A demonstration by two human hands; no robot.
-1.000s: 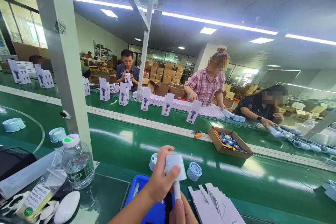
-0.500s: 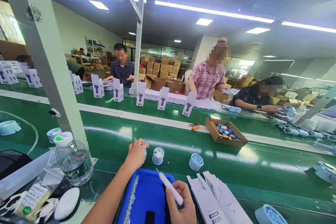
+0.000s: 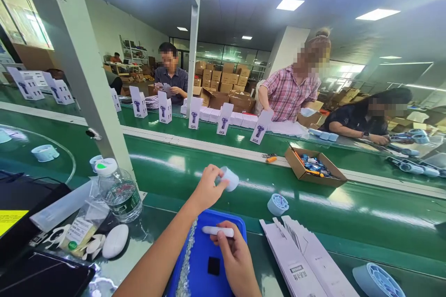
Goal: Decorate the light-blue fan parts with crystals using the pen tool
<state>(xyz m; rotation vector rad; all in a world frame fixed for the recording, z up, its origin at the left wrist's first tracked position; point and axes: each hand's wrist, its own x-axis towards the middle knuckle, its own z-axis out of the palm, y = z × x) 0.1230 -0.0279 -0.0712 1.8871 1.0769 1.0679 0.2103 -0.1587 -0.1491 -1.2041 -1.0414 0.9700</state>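
Observation:
My left hand (image 3: 209,188) grips a light-blue round plastic housing (image 3: 230,179) at its edge, held over the green conveyor belt. In my right hand (image 3: 237,253) is a slim white pen-shaped tool (image 3: 218,231), lying between thumb and fingers with its tapered tip towards the left. Beneath both hands is a blue tray (image 3: 202,283), with small clear pieces along its left side and a black square (image 3: 213,266) in it. Another light-blue housing (image 3: 278,204) rests on the belt, right of my left hand.
Flat white cartons (image 3: 303,260) lie right of the tray, beside a blue housing (image 3: 376,280). A water bottle (image 3: 121,195) and white mouse (image 3: 115,241) are left, near a metal post (image 3: 80,55). A cardboard box (image 3: 313,167) holds small parts. Several people work across the belt.
The housing that stood right of my left hand is gone from the belt, and my left hand now holds one. The white tool has turned nearly level. The view has shifted left.

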